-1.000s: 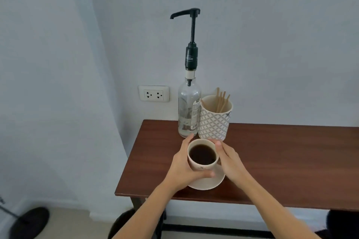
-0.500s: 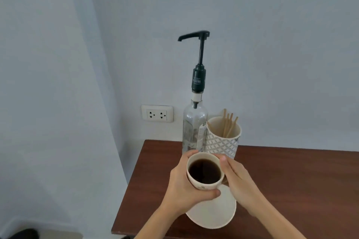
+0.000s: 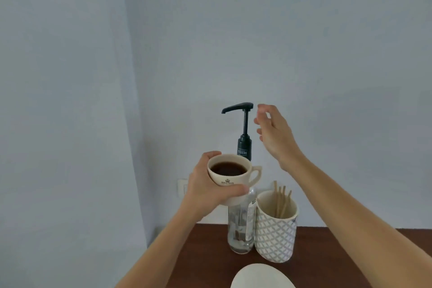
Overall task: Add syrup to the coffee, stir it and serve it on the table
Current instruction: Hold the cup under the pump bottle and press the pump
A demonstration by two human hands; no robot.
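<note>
My left hand [image 3: 208, 184] grips a cream cup of black coffee [image 3: 230, 174] and holds it in the air, under and slightly left of the spout of the black pump [image 3: 240, 110]. The pump tops a clear glass syrup bottle [image 3: 240, 234] standing on the brown table [image 3: 339, 257]. My right hand [image 3: 273, 133] hovers just right of the pump head, fingers apart, not touching it. The empty white saucer [image 3: 261, 276] lies on the table at the bottom edge.
A patterned white holder [image 3: 275, 236] with several wooden stir sticks [image 3: 281, 201] stands right beside the bottle. A wall socket [image 3: 182, 188] is partly hidden behind my left hand. The wall rises close behind the table.
My left hand has lifted the cup off the saucer up to the pump spout. My right hand let go of the cup and rose beside the pump head. The view tilted up.
</note>
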